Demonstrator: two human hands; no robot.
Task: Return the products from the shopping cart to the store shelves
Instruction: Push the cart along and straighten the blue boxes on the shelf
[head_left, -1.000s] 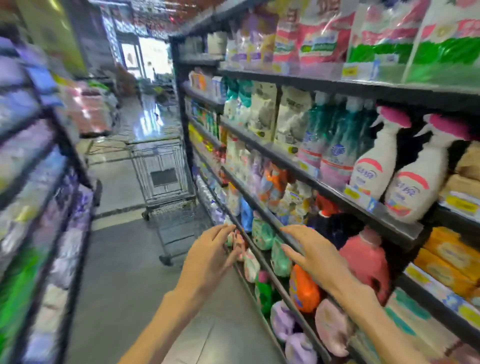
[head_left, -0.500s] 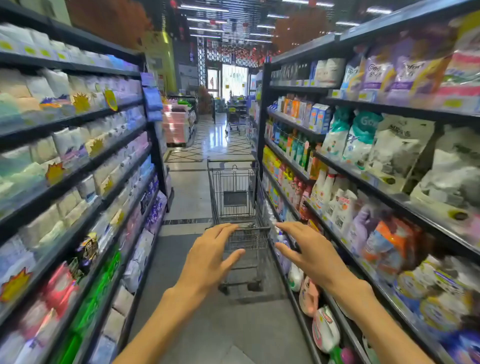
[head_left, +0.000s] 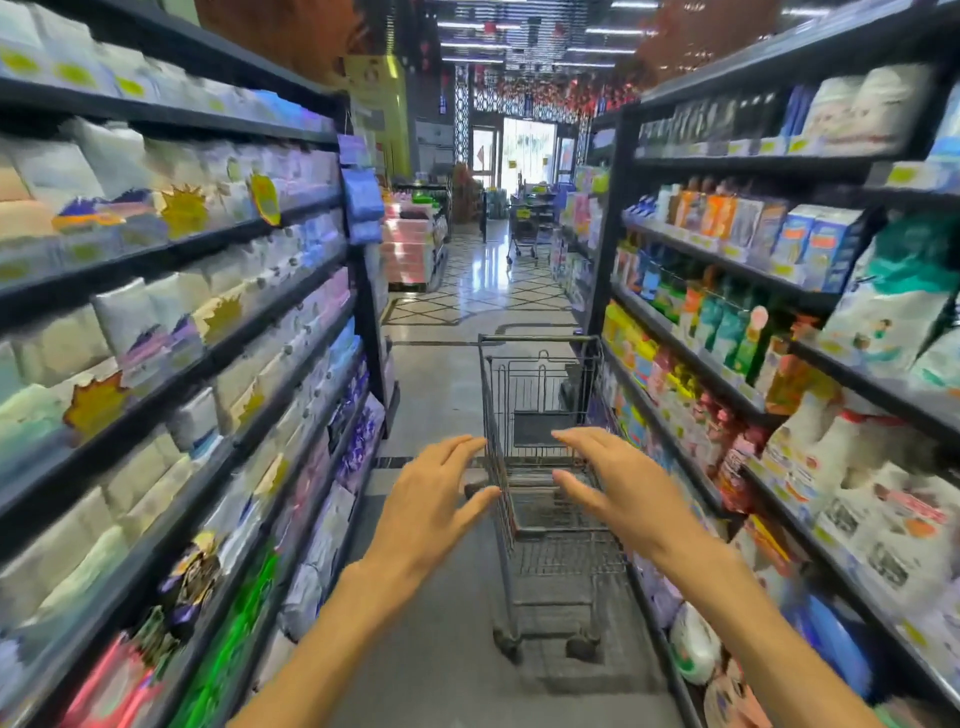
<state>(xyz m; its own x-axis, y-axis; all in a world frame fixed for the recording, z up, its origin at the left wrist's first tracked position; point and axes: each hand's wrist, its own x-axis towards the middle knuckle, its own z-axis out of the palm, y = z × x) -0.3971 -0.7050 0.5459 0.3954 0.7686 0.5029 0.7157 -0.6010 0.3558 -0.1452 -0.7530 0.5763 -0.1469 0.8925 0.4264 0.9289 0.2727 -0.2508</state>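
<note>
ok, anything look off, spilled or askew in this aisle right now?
Nothing stands out. The grey wire shopping cart stands upright by the right-hand shelves; left hand and right hand are open and empty. No spill shows on the grey floor.

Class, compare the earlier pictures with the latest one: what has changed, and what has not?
The view swung from the right-hand shelves to straight down the aisle. Both hands, left hand and right hand, now reach toward the shopping cart. They remain open and empty.

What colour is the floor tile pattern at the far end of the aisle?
Pale glossy tiles crossed by dark diagonal lines forming diamonds, seen in the head view.
</note>
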